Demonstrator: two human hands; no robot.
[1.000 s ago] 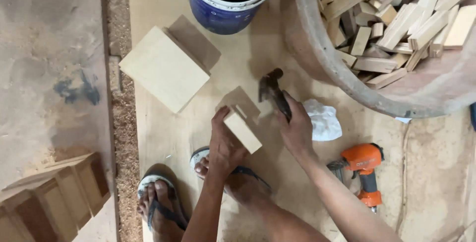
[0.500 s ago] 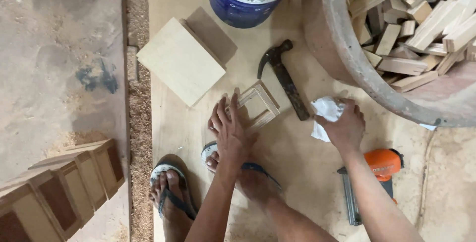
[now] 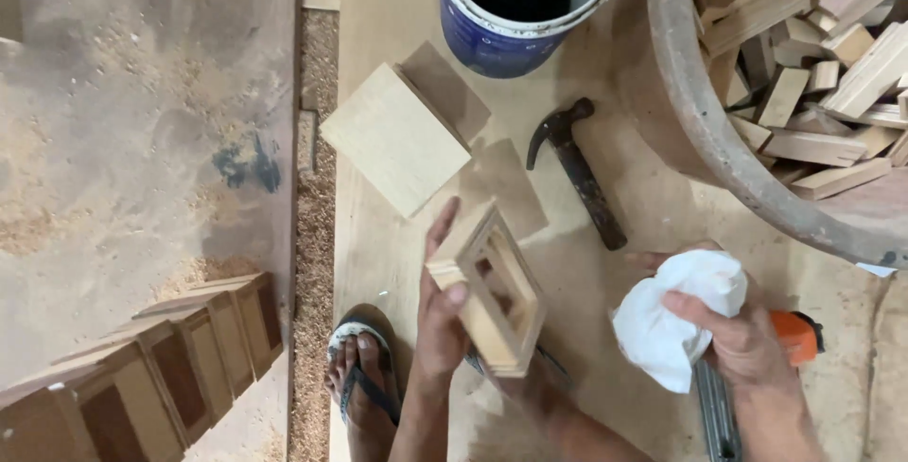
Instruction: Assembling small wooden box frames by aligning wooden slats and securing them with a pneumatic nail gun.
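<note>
Wooden frame (image 3: 492, 296) in left hand (image 3: 440, 315); white cloth (image 3: 676, 315) hides right hand (image 3: 747, 339) palm.

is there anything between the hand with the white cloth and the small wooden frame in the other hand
Nothing visible does. The right hand grips the white cloth, and the left hand holds the small wooden frame up on edge. Only bare plywood floor lies between them; the hammer lies farther up, outside that gap.

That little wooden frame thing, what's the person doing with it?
The left hand holds a small open wooden frame up on its edge above the floor board. The right hand grips a crumpled white cloth. A hammer lies untouched nearby, beside a blue bucket and a tub of wood offcuts.
</note>
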